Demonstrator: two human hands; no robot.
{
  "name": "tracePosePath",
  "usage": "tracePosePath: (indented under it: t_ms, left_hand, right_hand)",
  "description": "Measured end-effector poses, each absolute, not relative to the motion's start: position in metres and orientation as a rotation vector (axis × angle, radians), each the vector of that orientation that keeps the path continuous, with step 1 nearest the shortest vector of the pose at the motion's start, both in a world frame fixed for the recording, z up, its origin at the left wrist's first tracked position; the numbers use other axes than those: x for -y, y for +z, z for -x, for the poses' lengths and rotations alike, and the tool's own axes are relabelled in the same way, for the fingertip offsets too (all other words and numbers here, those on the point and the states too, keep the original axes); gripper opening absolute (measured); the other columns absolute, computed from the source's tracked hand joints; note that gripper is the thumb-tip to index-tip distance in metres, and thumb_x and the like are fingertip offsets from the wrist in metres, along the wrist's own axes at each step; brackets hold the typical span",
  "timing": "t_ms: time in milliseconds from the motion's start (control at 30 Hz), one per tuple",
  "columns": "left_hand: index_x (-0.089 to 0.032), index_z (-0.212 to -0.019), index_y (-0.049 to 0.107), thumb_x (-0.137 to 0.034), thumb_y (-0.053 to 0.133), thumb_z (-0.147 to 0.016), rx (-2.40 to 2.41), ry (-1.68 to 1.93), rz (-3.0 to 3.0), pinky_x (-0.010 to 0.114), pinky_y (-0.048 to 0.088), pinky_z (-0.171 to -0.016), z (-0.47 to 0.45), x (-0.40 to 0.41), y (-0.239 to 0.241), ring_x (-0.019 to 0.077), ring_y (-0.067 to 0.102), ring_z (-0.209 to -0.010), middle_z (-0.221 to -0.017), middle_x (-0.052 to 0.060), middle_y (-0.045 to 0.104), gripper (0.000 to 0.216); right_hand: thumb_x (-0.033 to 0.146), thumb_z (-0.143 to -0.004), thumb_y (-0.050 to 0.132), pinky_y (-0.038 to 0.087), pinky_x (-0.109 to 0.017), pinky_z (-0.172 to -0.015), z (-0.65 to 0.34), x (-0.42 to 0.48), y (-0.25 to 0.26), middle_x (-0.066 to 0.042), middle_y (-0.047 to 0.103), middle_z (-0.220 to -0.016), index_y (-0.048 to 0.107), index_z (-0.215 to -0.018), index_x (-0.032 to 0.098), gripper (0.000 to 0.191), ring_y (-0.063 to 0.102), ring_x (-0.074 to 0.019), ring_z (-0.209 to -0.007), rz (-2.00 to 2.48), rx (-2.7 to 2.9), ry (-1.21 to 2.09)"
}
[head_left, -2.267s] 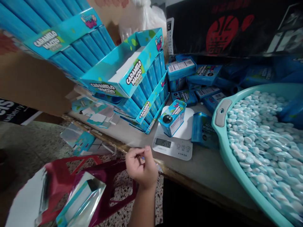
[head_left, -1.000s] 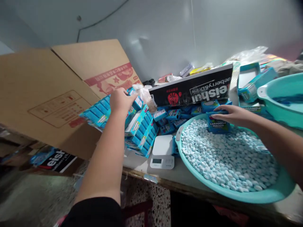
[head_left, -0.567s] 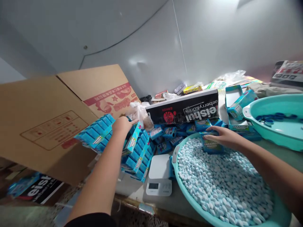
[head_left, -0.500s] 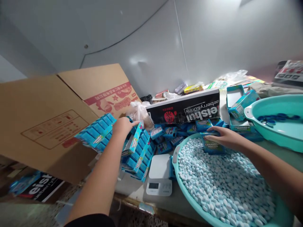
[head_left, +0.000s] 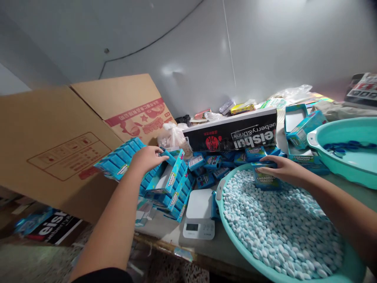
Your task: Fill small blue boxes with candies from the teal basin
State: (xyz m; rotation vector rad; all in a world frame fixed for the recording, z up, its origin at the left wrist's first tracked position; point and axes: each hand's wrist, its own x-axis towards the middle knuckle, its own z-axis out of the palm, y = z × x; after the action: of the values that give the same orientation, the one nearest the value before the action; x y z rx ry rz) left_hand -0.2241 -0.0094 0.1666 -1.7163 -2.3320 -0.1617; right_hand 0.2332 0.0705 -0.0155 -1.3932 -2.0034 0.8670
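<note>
My left hand (head_left: 147,160) is at the stacked blue display trays (head_left: 173,200) on the left, its fingers closed on a small blue candy box (head_left: 169,158) at the upper end of the top tray. White inner cardboard shows in part of that tray; small blue boxes fill the trays around it. My right hand (head_left: 278,169) grips another blue candy box (head_left: 266,179), lettered "Caramelo Macizo", between thumb and fingers. This box stands low in the turquoise basin (head_left: 235,239), against the pale blue and white candies (head_left: 273,232). Its lower edge meets the candies.
A white digital scale (head_left: 199,214) lies between trays and basin. Loose blue boxes (head_left: 206,180) pile up before a black printed carton (head_left: 232,133). A large cardboard box (head_left: 59,145) stands left. Another turquoise basin (head_left: 350,169), holding dark blue pieces, sits right, beside opened blue cartons (head_left: 306,129).
My left hand has shifted slightly left and down from the tray's upper end, and more of the tray's white inside shows. My right hand keeps its box in nearly the same place.
</note>
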Motion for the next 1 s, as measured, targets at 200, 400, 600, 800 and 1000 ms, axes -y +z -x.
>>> tracePosePath:
  t_ms: [200, 400, 600, 800, 1000]
  left_hand:
    - [-0.022, -0.084, 0.074, -0.061, 0.069, -0.068, 2.317, -0.262, 1.655, 0.035, 0.045, -0.068, 0.212, -0.008, 0.162, 0.0323, 0.066, -0.086, -0.089, 0.011, 0.073, 0.043]
    - [-0.021, -0.083, 0.063, -0.06, 0.078, -0.061, 2.115, -0.649, 1.852, 0.039, 0.049, -0.093, 0.235, -0.029, 0.135, 0.0293, 0.063, -0.102, -0.103, 0.01, 0.065, 0.048]
    - [-0.02, -0.147, 0.032, -0.055, 0.085, -0.059, 2.201, -0.915, 1.966, 0.044, 0.041, -0.113, 0.264, -0.034, 0.107, 0.0327, 0.045, -0.14, -0.152, 0.02, 0.04, 0.109]
    - [-0.022, -0.152, 0.03, -0.051, 0.09, -0.054, 2.388, -1.308, 2.134, 0.046, 0.037, -0.118, 0.275, -0.04, 0.097, 0.033, 0.042, -0.144, -0.159, 0.019, 0.038, 0.119]
    - [-0.013, -0.105, 0.069, -0.059, 0.091, -0.041, 2.542, -1.268, 2.201, 0.05, 0.055, -0.101, 0.28, -0.047, 0.084, 0.0367, 0.069, -0.112, -0.113, 0.017, 0.075, 0.082]
  right_hand:
    - [0.07, -0.072, 0.069, 0.055, -0.031, -0.071, -0.233, -0.073, -0.02, -0.004, 0.077, -0.098, 0.07, -0.112, 0.024, 0.061, 0.071, -0.0275, -0.091, 1.37, 1.972, 0.951]
    - [0.069, -0.074, 0.068, 0.055, -0.031, -0.072, -0.234, -0.074, -0.021, -0.004, 0.077, -0.1, 0.07, -0.111, 0.024, 0.058, 0.071, -0.0272, -0.093, 1.346, 1.985, 0.919]
    - [0.068, -0.074, 0.068, 0.056, -0.032, -0.072, -0.234, -0.073, -0.021, -0.005, 0.077, -0.099, 0.069, -0.111, 0.024, 0.057, 0.071, -0.0281, -0.094, 1.341, 1.975, 0.953]
    - [0.068, -0.074, 0.068, 0.056, -0.034, -0.076, -0.233, -0.071, -0.019, -0.005, 0.077, -0.101, 0.07, -0.11, 0.023, 0.057, 0.071, -0.0287, -0.095, 1.342, 1.966, 0.953]
    - [0.069, -0.075, 0.068, 0.055, -0.033, -0.077, -0.233, -0.072, -0.018, -0.004, 0.076, -0.101, 0.068, -0.114, 0.023, 0.06, 0.07, -0.0274, -0.095, 1.367, 1.983, 0.993]
